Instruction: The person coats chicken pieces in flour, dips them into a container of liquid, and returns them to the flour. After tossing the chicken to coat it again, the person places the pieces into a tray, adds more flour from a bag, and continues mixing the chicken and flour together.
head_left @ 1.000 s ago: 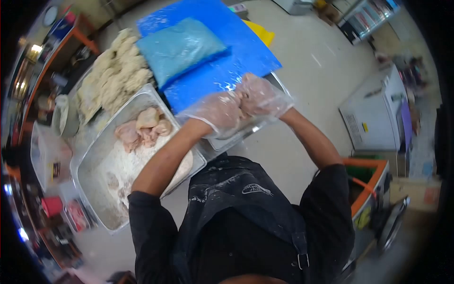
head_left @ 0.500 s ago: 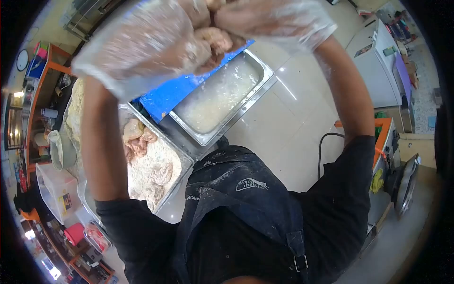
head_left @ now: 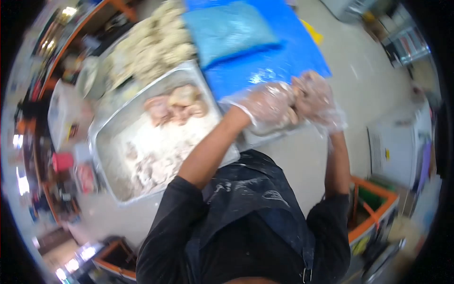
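Both of my hands wear loose clear plastic gloves and are close together over the metal tray of cloudy liquid [head_left: 265,138], which they mostly hide. My left hand [head_left: 272,103] is closed around raw chicken pieces [head_left: 292,115] that show, blurred, between the gloves. My right hand [head_left: 316,100] is curled around raw chicken too, beside the left; motion blur hides the exact grip. To the left, a larger metal tray [head_left: 106,165] holds white flour. More raw chicken pieces [head_left: 175,105] lie at its far side, and flour-covered pieces [head_left: 153,170] at its near side.
A heap of coated pieces [head_left: 151,47] lies beyond the flour tray. A bluish plastic bag [head_left: 231,31] rests on a blue sheet [head_left: 302,57]. At left are a clear plastic bin [head_left: 66,116] and a pail [head_left: 90,78]. An orange-framed stand [head_left: 373,217] is near my right elbow.
My hands have come down from high in the view to just above the liquid tray, chicken still in them. The camera view has turned, showing more of the flour tray and the bluish bag.
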A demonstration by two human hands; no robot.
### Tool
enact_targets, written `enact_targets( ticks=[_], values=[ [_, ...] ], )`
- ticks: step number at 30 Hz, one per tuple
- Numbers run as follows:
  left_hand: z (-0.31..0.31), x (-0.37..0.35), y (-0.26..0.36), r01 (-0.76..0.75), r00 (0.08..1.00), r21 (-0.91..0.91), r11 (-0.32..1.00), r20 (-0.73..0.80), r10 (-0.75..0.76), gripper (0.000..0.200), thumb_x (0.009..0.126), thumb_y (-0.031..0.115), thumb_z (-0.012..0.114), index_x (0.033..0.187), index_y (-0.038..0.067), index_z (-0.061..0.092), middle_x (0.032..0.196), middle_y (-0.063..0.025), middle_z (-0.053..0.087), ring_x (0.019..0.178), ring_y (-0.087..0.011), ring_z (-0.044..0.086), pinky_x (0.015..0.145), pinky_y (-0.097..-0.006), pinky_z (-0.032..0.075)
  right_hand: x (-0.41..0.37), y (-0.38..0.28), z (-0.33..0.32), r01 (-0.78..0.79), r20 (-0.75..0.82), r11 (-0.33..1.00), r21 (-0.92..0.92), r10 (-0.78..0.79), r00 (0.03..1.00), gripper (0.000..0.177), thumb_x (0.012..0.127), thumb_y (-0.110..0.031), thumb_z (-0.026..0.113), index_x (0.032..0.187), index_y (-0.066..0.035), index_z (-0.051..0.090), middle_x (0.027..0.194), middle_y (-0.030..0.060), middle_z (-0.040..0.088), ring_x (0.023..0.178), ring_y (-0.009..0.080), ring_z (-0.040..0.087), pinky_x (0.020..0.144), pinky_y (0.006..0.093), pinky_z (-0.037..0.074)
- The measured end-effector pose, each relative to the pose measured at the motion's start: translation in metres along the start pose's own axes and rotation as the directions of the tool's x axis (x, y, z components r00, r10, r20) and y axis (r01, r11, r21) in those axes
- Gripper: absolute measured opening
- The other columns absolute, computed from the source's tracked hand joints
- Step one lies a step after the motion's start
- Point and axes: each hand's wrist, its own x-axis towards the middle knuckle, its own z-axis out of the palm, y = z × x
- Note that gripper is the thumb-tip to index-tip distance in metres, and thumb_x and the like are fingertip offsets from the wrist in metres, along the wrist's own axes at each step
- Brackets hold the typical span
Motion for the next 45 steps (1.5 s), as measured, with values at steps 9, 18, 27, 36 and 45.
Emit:
enact_targets(
  ticks=[9,18,27,36,45],
  values=[
    [-0.172,-0.162,0.014,0.158,0.974,0.086,0.984,-0.175,-0.141,0.042,0.079,0.029,0.06,0.115,0.009,0.057,0.102,-0.0117,0.061,0.095,-0.0265,0.059,0.09,-0.0348,0.045,0.092,-0.166,0.023,0.191,0.108,0.899,0.394,-0.251,0.962,0.031,0.07,-0.02,0.063,0.098,-0.006,0.064,0.089,0.0122,0.058,0.082,0.0275,0.057,0.069,0.0396,0.046],
    [-0.125,-0.318,-0.029,0.742,0.628,0.393,0.543,-0.123,-0.769,0.039,0.081,0.025,0.055,0.119,0.015,0.056,0.118,-0.0053,0.059,0.112,-0.0222,0.054,0.094,-0.0332,0.044,0.092,-0.224,0.143,0.269,0.366,0.92,0.284,-0.363,0.857,0.028,0.08,-0.027,0.055,0.095,-0.004,0.063,0.084,0.0148,0.063,0.079,0.0335,0.061,0.091,0.0408,0.044],
    [-0.002,-0.433,-0.074,0.674,0.661,0.194,0.713,0.271,-0.7,0.037,0.078,0.028,0.056,0.112,0.014,0.059,0.11,-0.008,0.062,0.104,-0.0222,0.058,0.092,-0.0333,0.044,0.027,-0.297,0.24,0.446,0.895,0.884,0.139,-0.304,0.325,0.023,0.078,-0.023,0.056,0.086,-0.004,0.066,0.083,0.016,0.065,0.082,0.0295,0.065,0.075,0.0408,0.051],
    [0.012,-0.486,-0.105,0.877,0.431,0.256,0.407,-0.047,-0.901,0.035,0.089,0.027,0.038,0.118,0.014,0.055,0.113,-0.0071,0.062,0.109,-0.0199,0.057,0.093,-0.0333,0.044,0.028,-0.292,0.231,0.474,0.842,0.828,0.298,-0.462,0.278,0.034,0.074,-0.011,0.053,0.106,0.0,0.058,0.086,0.0204,0.065,0.085,0.0326,0.064,0.074,0.0403,0.05],
    [-0.035,-0.433,-0.096,0.895,0.368,-0.29,0.339,0.05,-0.929,0.023,0.082,0.015,0.045,0.098,0.016,0.061,0.093,-0.0063,0.065,0.097,-0.0245,0.06,0.084,-0.0324,0.049,0.0,-0.345,0.246,0.49,0.868,0.765,0.418,-0.495,0.034,0.028,0.073,-0.006,0.052,0.1,-0.001,0.056,0.087,0.0202,0.062,0.082,0.0338,0.064,0.074,0.0411,0.051]
  ],
)
